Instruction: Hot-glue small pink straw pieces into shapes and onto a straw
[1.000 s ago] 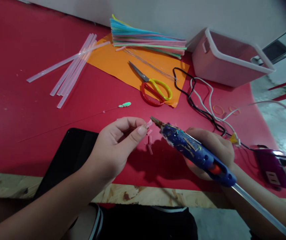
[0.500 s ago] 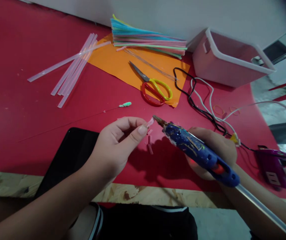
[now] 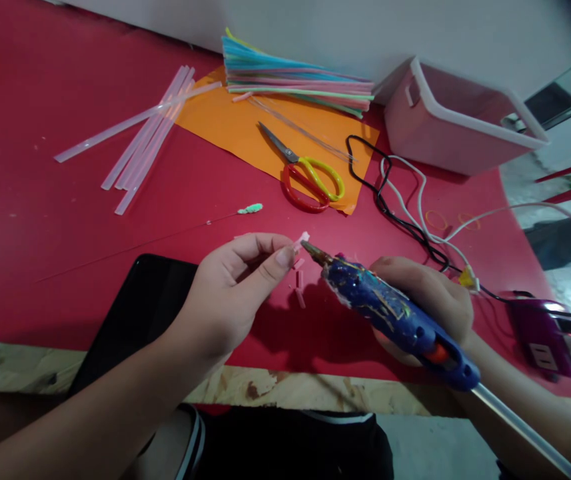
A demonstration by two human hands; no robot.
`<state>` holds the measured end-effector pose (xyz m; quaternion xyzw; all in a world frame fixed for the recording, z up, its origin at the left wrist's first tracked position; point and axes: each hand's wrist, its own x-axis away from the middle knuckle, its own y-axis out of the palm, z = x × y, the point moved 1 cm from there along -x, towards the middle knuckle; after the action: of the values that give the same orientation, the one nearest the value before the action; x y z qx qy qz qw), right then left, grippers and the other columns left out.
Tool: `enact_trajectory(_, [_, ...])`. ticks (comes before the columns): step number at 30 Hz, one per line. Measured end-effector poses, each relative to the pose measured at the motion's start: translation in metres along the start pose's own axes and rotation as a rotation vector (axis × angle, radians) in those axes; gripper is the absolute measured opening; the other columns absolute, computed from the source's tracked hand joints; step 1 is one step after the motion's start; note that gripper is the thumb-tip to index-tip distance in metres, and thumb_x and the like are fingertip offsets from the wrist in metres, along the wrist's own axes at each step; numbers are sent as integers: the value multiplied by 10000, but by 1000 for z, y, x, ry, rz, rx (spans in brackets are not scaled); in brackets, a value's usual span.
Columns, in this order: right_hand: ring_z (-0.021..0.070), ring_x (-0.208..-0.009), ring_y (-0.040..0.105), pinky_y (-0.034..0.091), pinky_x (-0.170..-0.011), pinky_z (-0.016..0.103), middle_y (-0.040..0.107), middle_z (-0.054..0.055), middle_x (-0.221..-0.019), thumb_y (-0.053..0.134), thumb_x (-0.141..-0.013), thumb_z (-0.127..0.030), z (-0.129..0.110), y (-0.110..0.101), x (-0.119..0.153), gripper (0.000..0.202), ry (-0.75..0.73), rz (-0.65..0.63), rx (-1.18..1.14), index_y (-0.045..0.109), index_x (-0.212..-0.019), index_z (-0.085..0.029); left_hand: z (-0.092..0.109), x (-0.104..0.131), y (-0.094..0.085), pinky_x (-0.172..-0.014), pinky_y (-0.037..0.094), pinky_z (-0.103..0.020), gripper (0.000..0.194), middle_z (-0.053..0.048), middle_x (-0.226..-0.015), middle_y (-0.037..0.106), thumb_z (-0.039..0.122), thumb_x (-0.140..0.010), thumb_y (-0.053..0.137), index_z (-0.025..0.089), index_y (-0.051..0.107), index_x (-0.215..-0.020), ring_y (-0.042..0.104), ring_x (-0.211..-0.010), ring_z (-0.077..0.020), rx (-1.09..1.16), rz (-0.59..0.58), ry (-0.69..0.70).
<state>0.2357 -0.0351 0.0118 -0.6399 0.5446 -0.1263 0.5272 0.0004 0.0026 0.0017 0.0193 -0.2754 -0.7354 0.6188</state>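
Between thumb and forefinger, my left hand (image 3: 240, 287) pinches a small pink piece (image 3: 302, 240) at the middle of the view. My right hand (image 3: 425, 303) is wrapped round a blue glue gun (image 3: 390, 307) smeared with dried glue, a clear glue stick (image 3: 530, 427) poking out of its back. The gun's metal nozzle (image 3: 315, 252) is at the pink piece; whether they touch is hard to tell. Small pink scraps (image 3: 300, 280) lie just below my left fingertips. A thin wire (image 3: 165, 233) with a green fuzzy tip (image 3: 250, 209) rests beyond my left hand.
Scissors (image 3: 290, 156) lie on orange paper (image 3: 235, 133), with pipe cleaners (image 3: 295, 75) behind. Clear glue sticks (image 3: 150, 140) are at the left back, a pink bin (image 3: 445, 127) at the right back. Cables (image 3: 422, 233), a purple device (image 3: 540, 333) and a black phone (image 3: 140, 313) are on the red table (image 3: 25, 200).
The nozzle has moved slightly left and down, now below the pink piece's outer end. That piece looks more upright. My left hand has barely moved.
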Motion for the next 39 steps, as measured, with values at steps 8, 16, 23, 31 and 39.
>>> enact_trajectory(8, [175, -615, 652, 557, -560, 294, 672, 29, -755, 540, -934, -250, -3, 1, -5, 146, -161, 39, 10, 585, -1071, -225, 0, -1, 1, -518, 389, -135, 51, 41, -702, 689, 237, -817, 825, 197, 798, -802, 503, -564, -33, 16, 0, 3])
enact_trajectory(16, [187, -656, 663, 557, -573, 314, 649, 40, -777, 515, -976, -385, -4, 0, -5, 232, -199, -20, 12, 577, -1083, -188, 0, -2, 1, -589, 436, -168, 60, 31, -713, 701, 249, -803, 834, 198, 803, -809, 516, -576, -50, -3, 12, 13])
enact_trajectory(23, [164, -594, 629, 539, -546, 285, 639, 18, -726, 516, -971, -306, -3, -1, -7, 143, -196, 19, 48, 580, -1073, -230, 1, -3, 1, -570, 429, -164, 62, 32, -708, 690, 234, -800, 836, 189, 793, -793, 488, -555, -43, -1, -2, 42])
enact_trajectory(31, [173, -615, 644, 561, -572, 291, 668, 30, -758, 531, -957, -278, -4, 0, -8, 139, -182, 30, 51, 577, -1083, -238, -2, -2, -1, -497, 376, -108, 30, 39, -727, 693, 198, -832, 809, 203, 802, -803, 498, -569, -19, 19, -27, 31])
enact_trajectory(39, [192, -658, 659, 568, -604, 314, 685, 41, -817, 631, -873, -354, 10, -2, 5, 286, -82, 80, 58, 579, -1123, -226, -1, 1, -3, -530, 414, -99, 47, 42, -719, 668, 246, -832, 823, 213, 795, -811, 527, -606, -29, 32, -37, 6])
